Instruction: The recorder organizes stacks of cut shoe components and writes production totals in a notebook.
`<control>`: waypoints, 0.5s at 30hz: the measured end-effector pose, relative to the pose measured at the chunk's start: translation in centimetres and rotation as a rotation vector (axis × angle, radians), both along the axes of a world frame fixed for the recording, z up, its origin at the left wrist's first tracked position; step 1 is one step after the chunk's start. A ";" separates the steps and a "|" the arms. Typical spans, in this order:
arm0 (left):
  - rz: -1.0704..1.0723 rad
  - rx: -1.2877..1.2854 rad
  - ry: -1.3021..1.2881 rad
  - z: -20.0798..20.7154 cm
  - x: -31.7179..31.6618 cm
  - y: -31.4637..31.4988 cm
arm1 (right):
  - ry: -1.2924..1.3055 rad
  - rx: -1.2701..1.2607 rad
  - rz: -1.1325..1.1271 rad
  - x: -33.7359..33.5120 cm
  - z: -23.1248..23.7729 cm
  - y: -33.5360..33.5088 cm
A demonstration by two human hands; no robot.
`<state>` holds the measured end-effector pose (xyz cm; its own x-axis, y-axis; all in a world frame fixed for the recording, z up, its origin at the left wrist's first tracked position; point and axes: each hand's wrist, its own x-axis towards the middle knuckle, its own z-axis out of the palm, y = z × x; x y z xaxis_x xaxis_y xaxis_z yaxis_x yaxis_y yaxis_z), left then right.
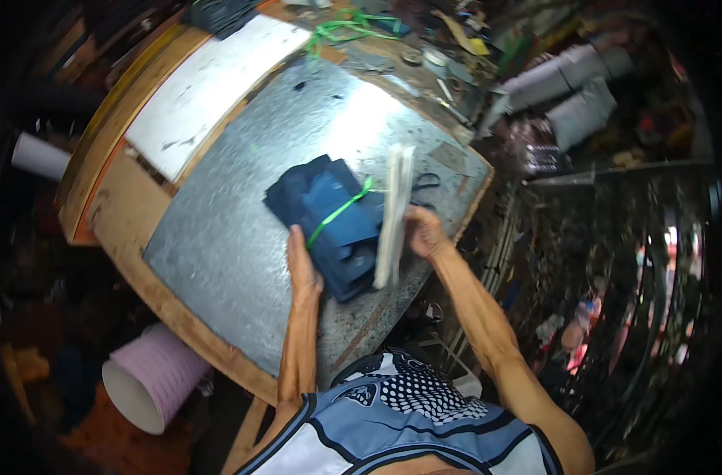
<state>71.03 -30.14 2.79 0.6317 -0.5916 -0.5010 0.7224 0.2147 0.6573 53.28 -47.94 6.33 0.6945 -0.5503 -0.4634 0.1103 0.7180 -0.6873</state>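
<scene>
A bundle of dark blue fabric pieces [325,207], tied across with a bright green strip [341,212], lies on the metal-topped table in front of me. My left hand [301,263] rests along its left edge, fingers stretched out and touching it. At the right side of the bundle, a thin cream-coloured stack of sheets [394,218] stands tilted, slightly smeared by motion. My right hand [424,232] is closed at the right face of that stack; its fingertips are partly hidden. Just beyond this hand lie dark loops [426,181] like scissor handles.
The grey sheet-metal tabletop [218,198] has a wooden rim. A white board [214,87] lies at its far left, and green strips [353,28] with small clutter at the far edge. Wrapped rolls [566,75] lie far right. A pink roll [155,378] stands at lower left.
</scene>
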 end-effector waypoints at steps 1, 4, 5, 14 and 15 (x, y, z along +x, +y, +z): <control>0.000 -0.036 0.032 -0.3 0.9 -0.3 | -0.041 -0.003 0.011 0.5 0.2 0.6; -0.010 0.086 -0.033 -1.2 5.0 -0.5 | -0.214 -0.005 0.130 3.0 0.5 1.3; 0.006 0.118 -0.041 -2.2 7.1 -0.3 | -0.209 -0.009 0.149 4.7 1.2 1.6; 0.090 0.205 -0.211 -6.5 25.3 -0.7 | 0.039 -0.511 0.372 12.1 6.0 2.5; 0.131 0.281 -0.343 -7.4 27.7 1.9 | -0.026 -0.487 0.380 11.5 5.3 3.4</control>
<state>98.77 -28.26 -4.65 0.8492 -0.3672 -0.3795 0.4316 0.0687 0.8994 64.76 -44.51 11.67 0.8911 -0.4065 -0.2018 -0.0707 0.3148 -0.9465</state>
